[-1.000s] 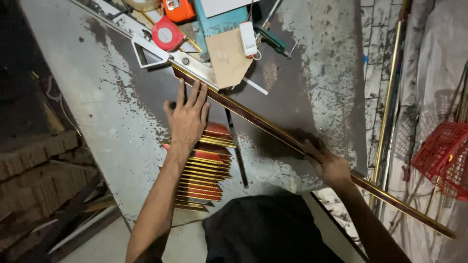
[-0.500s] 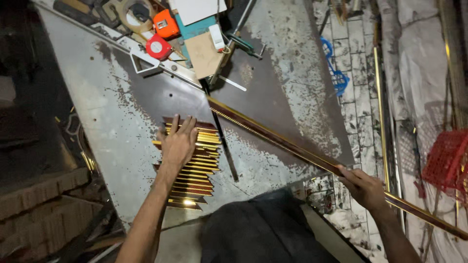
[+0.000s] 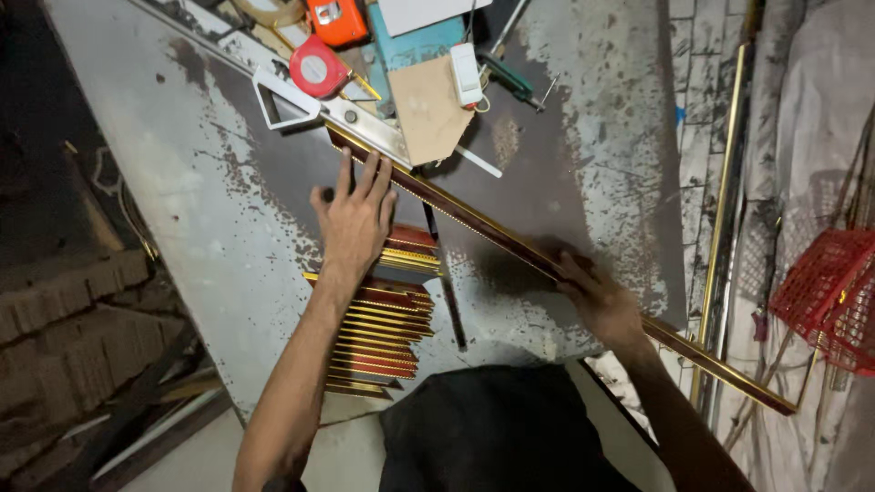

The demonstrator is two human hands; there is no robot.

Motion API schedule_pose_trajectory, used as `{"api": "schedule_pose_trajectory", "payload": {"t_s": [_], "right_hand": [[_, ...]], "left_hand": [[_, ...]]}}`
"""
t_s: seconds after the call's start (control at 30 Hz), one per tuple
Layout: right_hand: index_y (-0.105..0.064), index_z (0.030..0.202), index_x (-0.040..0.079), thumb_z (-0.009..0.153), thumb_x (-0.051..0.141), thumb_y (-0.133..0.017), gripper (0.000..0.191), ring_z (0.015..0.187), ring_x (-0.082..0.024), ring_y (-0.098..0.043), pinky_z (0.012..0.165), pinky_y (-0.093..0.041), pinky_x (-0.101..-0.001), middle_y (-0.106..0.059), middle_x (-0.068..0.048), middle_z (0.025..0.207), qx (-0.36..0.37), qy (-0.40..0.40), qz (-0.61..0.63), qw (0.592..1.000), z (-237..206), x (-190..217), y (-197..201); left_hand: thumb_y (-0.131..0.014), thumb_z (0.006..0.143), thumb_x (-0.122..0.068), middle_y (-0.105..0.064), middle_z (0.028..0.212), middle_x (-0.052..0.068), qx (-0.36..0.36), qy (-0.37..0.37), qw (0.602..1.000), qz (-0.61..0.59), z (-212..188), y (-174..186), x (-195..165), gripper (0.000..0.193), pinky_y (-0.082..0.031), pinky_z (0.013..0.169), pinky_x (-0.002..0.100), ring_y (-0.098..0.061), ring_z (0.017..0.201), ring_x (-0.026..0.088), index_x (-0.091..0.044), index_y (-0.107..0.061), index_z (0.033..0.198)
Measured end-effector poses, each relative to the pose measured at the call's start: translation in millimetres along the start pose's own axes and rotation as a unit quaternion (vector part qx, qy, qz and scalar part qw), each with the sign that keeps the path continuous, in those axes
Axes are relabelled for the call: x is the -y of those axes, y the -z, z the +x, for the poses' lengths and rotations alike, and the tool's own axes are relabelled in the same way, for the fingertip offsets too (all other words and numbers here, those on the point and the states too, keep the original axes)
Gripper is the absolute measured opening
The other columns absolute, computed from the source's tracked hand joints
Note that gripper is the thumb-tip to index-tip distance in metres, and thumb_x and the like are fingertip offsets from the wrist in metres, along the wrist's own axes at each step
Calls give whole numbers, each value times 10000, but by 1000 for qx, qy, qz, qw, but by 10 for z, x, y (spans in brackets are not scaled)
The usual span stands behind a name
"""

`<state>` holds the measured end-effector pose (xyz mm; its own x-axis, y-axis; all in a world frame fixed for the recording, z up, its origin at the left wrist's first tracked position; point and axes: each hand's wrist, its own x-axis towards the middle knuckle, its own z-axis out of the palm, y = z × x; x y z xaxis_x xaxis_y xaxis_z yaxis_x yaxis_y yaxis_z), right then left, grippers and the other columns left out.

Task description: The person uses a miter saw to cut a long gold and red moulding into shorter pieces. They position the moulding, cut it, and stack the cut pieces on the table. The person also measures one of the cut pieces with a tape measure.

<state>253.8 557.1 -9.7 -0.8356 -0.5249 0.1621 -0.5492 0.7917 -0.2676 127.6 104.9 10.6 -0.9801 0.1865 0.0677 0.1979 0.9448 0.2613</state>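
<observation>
A long gold and dark red moulding strip lies diagonally across a worn metal table. My left hand rests flat with spread fingers near the strip's upper end, fingertips touching it, above a row of short gold and red moulding pieces. My right hand grips the strip lower down, near the table's right edge. The strip's lower end juts past the table over the floor.
A metal square ruler, red tape measure, orange tool, cardboard piece and a white block crowd the table's far side. A thin dark rod lies by the short pieces. A red wire basket and another gold strip stand at right.
The strip has slid up across the table. My left hand moved from the short pieces up to the strip's end, and my right hand came in from beyond the table edge.
</observation>
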Motion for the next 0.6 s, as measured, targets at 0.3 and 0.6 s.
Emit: {"api": "schedule_pose_trajectory", "payload": {"t_s": [0.3,0.6], "right_hand": [[-717,1320,186,827,314,-807,518,625,-155,-678,574,-543,-302,-743,-74,950,53,-218,72,972,-985,-293,772],[-675,1347,214,849,319,-792,522,518,-117,-567,450,-481,-310,-660,-4,774,19,-156,13,988,-886,-2,834]], "left_hand": [[-553,1072,-318,-554,1535,-12,6,47,999,17,200,265,-9,404,-284,1061,723,-396,1485,286,-204,-632,1451],[-446,1094,-381,-563,1525,-17,60,5,998,32,-461,155,-46,432,-254,1047,740,-408,1474,271,-188,-589,1454]]}}
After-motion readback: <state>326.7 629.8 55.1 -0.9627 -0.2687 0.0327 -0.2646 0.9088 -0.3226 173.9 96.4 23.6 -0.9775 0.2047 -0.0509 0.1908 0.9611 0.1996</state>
